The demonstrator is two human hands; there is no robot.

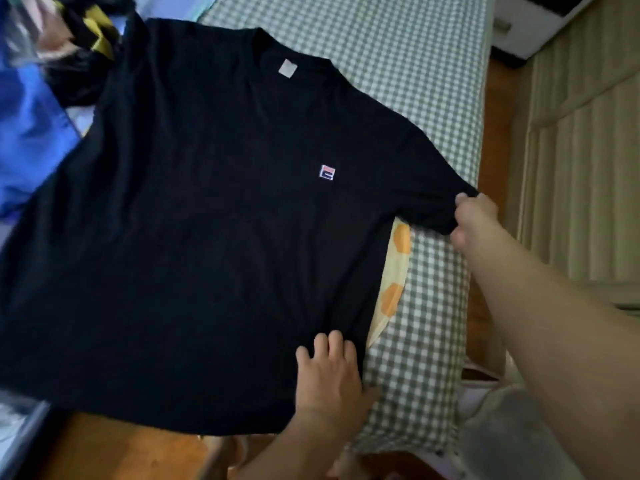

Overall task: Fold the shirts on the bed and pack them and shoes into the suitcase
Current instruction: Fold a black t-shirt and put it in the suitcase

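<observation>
A black T-shirt [194, 216] with a small square chest logo lies spread flat, front up, across the green-and-white checked bed [422, 98]. My right hand [474, 220] pinches the end of its right sleeve and holds it stretched out toward the bed's edge. My left hand [329, 372] presses flat on the shirt's lower right corner near the hem, fingers straight. Part of a yellow cloth with orange dots [393, 282] shows from under the shirt's right side. No suitcase or shoes can be made out.
A blue garment [27, 133] and a black-and-yellow item [86, 32] lie at the bed's far left. Wooden floor [114, 452] shows below the bed's near edge, a dark object [20, 427] at the lower left. Pale ribbed panels [571, 168] stand on the right.
</observation>
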